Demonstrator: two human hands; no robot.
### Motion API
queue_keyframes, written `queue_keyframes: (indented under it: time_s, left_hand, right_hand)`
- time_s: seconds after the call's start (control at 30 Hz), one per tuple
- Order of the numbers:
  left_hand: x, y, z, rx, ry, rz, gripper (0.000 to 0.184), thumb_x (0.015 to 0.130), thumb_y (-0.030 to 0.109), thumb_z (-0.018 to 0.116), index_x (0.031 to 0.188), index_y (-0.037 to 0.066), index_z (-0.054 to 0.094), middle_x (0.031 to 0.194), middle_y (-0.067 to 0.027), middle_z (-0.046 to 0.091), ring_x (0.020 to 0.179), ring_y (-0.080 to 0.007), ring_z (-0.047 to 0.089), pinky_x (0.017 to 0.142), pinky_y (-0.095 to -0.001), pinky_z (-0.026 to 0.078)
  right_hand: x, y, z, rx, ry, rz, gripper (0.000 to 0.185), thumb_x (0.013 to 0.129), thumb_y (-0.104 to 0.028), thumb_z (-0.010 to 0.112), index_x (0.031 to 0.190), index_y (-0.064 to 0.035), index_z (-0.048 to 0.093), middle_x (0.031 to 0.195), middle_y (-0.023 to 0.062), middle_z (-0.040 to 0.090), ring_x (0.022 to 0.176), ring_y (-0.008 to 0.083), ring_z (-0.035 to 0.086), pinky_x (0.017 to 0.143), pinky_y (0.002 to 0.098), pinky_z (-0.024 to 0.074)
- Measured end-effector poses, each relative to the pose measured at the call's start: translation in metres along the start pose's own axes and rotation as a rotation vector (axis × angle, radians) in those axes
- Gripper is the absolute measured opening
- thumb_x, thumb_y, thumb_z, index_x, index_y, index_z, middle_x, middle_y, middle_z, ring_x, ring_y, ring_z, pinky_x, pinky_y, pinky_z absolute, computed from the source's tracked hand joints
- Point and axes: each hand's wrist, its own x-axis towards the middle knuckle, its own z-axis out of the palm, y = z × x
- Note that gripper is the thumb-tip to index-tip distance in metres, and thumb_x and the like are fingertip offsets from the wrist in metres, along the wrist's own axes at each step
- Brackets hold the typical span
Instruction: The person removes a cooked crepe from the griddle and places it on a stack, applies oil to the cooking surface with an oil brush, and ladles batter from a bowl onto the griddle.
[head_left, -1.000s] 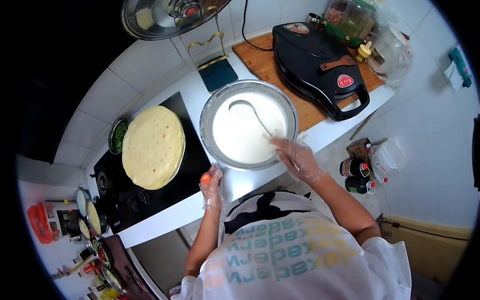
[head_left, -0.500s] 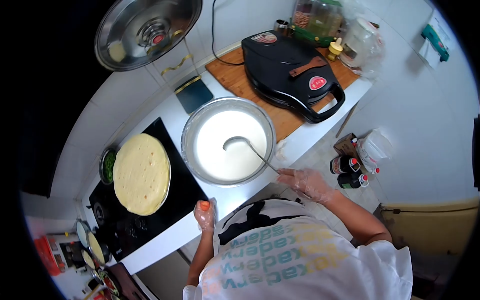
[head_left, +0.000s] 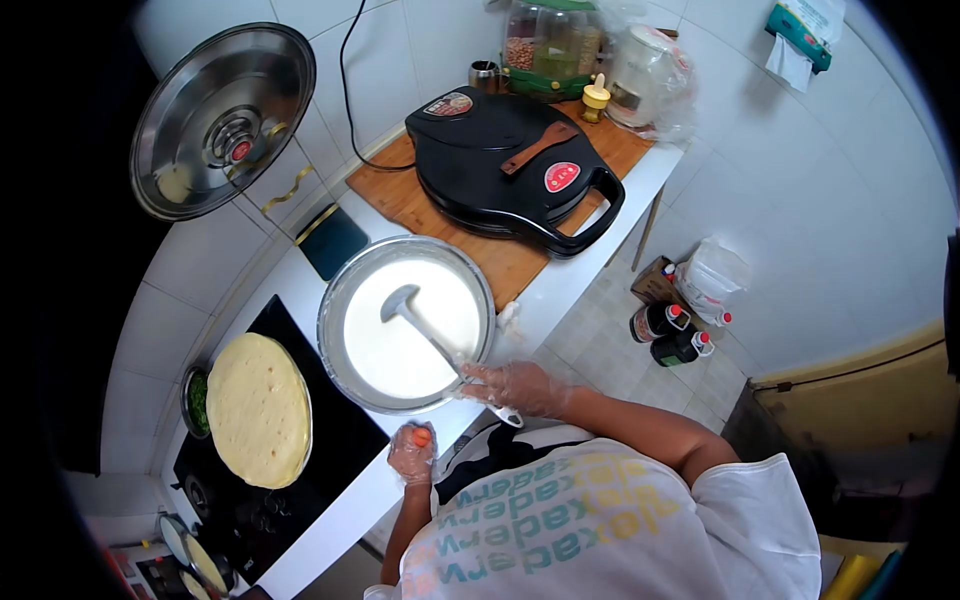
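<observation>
My right hand [head_left: 522,388], in a clear plastic glove, grips the handle of a ladle [head_left: 425,333]. The ladle's grey head is over the middle of a large metal bowl [head_left: 335,375] of white liquid [head_left: 395,365]; whether it touches the surface I cannot tell. The handle's end sticks out below my fingers. At the counter's front edge, left of the bowl's near side, my gloved left hand [head_left: 410,455] is closed around a small orange thing [head_left: 422,437], mostly hidden by the fingers.
A stack of pale flatbreads [head_left: 258,410] stands on the black cooktop [head_left: 345,420], beside a bowl of chopped greens [head_left: 197,402]. A black electric griddle [head_left: 500,165] with a brown spatula [head_left: 540,148] on it sits on a wooden board [head_left: 385,190]. A metal lid [head_left: 225,115] hangs on the wall.
My right hand has moved left over the bowl's near rim. The ladle's head, earlier partly sunk in the liquid, now shows whole. My left hand still holds the orange thing.
</observation>
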Motion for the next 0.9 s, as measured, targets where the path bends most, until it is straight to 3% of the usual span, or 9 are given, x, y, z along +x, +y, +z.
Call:
queue_keyframes:
  time_s: [0.23, 0.33, 0.43, 0.5, 0.63, 0.77, 0.8, 0.83, 0.9]
  left_hand:
    - [0.001, 0.001, 0.002, 0.115, -0.014, -0.031, 0.026, 0.071, 0.032, 0.066, 0.07, 0.009, 0.054, 0.068, -0.0097, 0.057, 0.064, -0.0296, 0.057, 0.056, -0.0394, 0.046]
    - [0.001, 0.005, 0.0, 0.087, -0.014, -0.058, 0.026, 0.071, 0.032, 0.066, 0.072, 0.009, 0.055, 0.068, -0.0097, 0.057, 0.064, -0.0298, 0.056, 0.056, -0.0396, 0.046]
    - [0.001, 0.002, 0.003, 0.113, -0.009, -0.059, 0.026, 0.07, 0.033, 0.067, 0.072, 0.01, 0.055, 0.068, -0.0095, 0.057, 0.064, -0.0295, 0.057, 0.056, -0.0396, 0.046]
    - [0.0, 0.001, 0.007, 0.142, 0.036, -0.051, 0.027, 0.069, 0.034, 0.067, 0.071, 0.01, 0.054, 0.068, -0.0089, 0.057, 0.063, -0.0289, 0.057, 0.056, -0.0391, 0.047]
    - [0.0, 0.002, 0.01, 0.21, 0.042, -0.075, 0.027, 0.068, 0.034, 0.067, 0.069, 0.011, 0.053, 0.067, -0.0075, 0.056, 0.064, -0.0277, 0.056, 0.055, -0.0384, 0.047]
    - [-0.004, 0.003, 0.008, 0.237, 0.092, -0.057, 0.027, 0.069, 0.034, 0.067, 0.068, 0.011, 0.052, 0.068, -0.0071, 0.054, 0.066, -0.0278, 0.055, 0.056, -0.0402, 0.045]
    - [-0.007, 0.005, 0.009, 0.228, 0.127, -0.089, 0.028, 0.069, 0.033, 0.067, 0.067, 0.01, 0.051, 0.068, -0.0079, 0.054, 0.066, -0.0287, 0.054, 0.057, -0.0405, 0.045]
    - [-0.009, 0.003, 0.009, 0.218, 0.132, -0.121, 0.028, 0.068, 0.033, 0.067, 0.067, 0.01, 0.051, 0.069, -0.008, 0.054, 0.067, -0.0289, 0.054, 0.057, -0.0405, 0.045]
    - [-0.01, 0.005, 0.011, 0.197, 0.139, -0.149, 0.027, 0.068, 0.032, 0.068, 0.068, 0.009, 0.052, 0.069, -0.0081, 0.054, 0.067, -0.0289, 0.054, 0.058, -0.0404, 0.045]
  right_hand:
    - [-0.003, 0.004, -0.005, 0.048, -0.016, 0.014, 0.043, 0.081, -0.01, 0.046, 0.124, -0.0171, 0.043, 0.134, 0.0087, 0.037, 0.081, 0.0187, 0.063, 0.063, 0.0291, 0.0514]
    - [-0.02, 0.016, 0.003, 0.054, 0.159, 0.074, 0.038, 0.081, -0.011, 0.046, 0.119, -0.0153, 0.046, 0.127, 0.0074, 0.045, 0.086, 0.0187, 0.061, 0.067, 0.0289, 0.0507]
    - [-0.043, 0.023, -0.017, -0.093, 0.213, 0.311, 0.027, 0.082, -0.015, 0.048, 0.108, -0.0131, 0.055, 0.111, 0.0053, 0.056, 0.08, 0.0205, 0.061, 0.063, 0.0283, 0.0495]
    - [-0.065, 0.034, -0.033, 0.042, 0.219, 0.508, 0.018, 0.082, -0.018, 0.049, 0.097, -0.0117, 0.058, 0.097, 0.0071, 0.06, 0.079, 0.0253, 0.059, 0.063, 0.0346, 0.0485]
    - [-0.148, 0.091, 0.017, 0.097, 0.337, 0.765, 0.015, 0.081, -0.023, 0.051, 0.083, -0.0098, 0.059, 0.084, 0.0107, 0.06, 0.078, 0.0315, 0.057, 0.064, 0.0395, 0.0461]
    - [-0.271, 0.126, 0.082, 0.21, 0.008, 1.592, 0.033, 0.081, -0.036, 0.047, 0.095, -0.0112, 0.062, 0.091, 0.015, 0.062, 0.087, 0.0325, 0.058, 0.074, 0.0424, 0.0444]
    - [-0.309, 0.12, 0.087, 0.215, 0.128, 1.538, 0.035, 0.081, -0.038, 0.046, 0.093, -0.0092, 0.063, 0.092, 0.017, 0.061, 0.089, 0.034, 0.057, 0.077, 0.0433, 0.0436]
    - [-0.33, 0.118, 0.087, 0.196, 0.134, 1.708, 0.037, 0.081, -0.039, 0.045, 0.091, -0.0077, 0.063, 0.094, 0.0182, 0.061, 0.09, 0.035, 0.057, 0.08, 0.0444, 0.0426]
    - [-0.354, 0.107, 0.074, 0.2, 0.105, 1.774, 0.038, 0.082, -0.039, 0.044, 0.092, -0.0076, 0.063, 0.097, 0.0189, 0.06, 0.093, 0.0354, 0.056, 0.08, 0.0453, 0.042]
